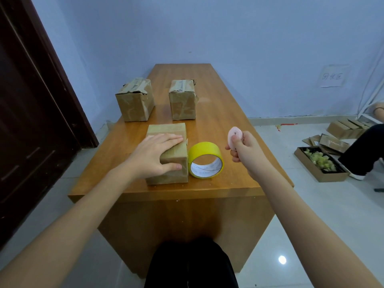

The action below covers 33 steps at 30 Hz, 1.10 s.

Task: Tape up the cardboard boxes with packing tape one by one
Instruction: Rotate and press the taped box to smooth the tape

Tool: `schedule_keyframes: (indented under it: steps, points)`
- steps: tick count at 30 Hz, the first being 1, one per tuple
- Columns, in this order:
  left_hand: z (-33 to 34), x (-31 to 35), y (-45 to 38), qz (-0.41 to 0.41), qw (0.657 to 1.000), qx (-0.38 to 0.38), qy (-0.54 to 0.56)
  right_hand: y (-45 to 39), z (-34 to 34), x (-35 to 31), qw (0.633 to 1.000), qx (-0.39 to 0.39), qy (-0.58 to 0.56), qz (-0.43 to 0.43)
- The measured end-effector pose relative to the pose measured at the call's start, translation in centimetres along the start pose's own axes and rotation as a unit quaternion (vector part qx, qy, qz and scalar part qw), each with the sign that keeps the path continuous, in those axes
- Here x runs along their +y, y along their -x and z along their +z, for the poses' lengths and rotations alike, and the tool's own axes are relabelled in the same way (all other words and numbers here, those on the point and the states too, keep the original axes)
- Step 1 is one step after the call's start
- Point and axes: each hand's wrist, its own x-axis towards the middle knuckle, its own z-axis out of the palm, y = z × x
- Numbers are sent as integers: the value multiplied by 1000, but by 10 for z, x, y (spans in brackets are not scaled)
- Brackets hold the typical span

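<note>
Left hand (154, 155) lies flat, fingers straight, on the near box (168, 154); right hand (244, 149) grips a pink cutter (234, 138) beside the tape (204, 160).

We are seeing a brown cardboard box (166, 163) lying near the table's front edge, a yellow tape roll (205, 160) standing just beside it, and two worn boxes (135, 100) (182, 100) sitting farther back.

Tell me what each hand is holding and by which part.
The right hand pinches a small pink oval plastic object by its lower end. The left hand lies over the nearest brown cardboard box, thumb on its near face.
</note>
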Motion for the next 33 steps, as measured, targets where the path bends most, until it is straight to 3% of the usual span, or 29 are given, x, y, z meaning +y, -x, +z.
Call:
schedule_keyframes:
  steps: [5,8,14,19,24,28,30,33]
  points:
    - [0,-1,-1,-3,1000,-3,-1,-1,-7,27,992,12,115,52]
    - [1,0,0,-6,1000,-3,-1,-2,-18,43,950,48,305,35]
    - [0,1,0,-7,1000,-1,4,-3,-29,55,920,76,383,40]
    - [0,1,0,-9,1000,1,3,-3,-32,62,851,89,517,12]
    - [-1,1,-1,-9,1000,1,3,-3,-32,54,854,84,513,5]
    - [0,0,-1,-12,1000,0,7,-10,-13,17,900,109,408,-109]
    - [0,-1,-1,-14,1000,1,7,-17,6,-7,923,49,343,-168]
    - [1,-2,0,-14,1000,-1,7,-27,38,-34,907,-96,357,-200]
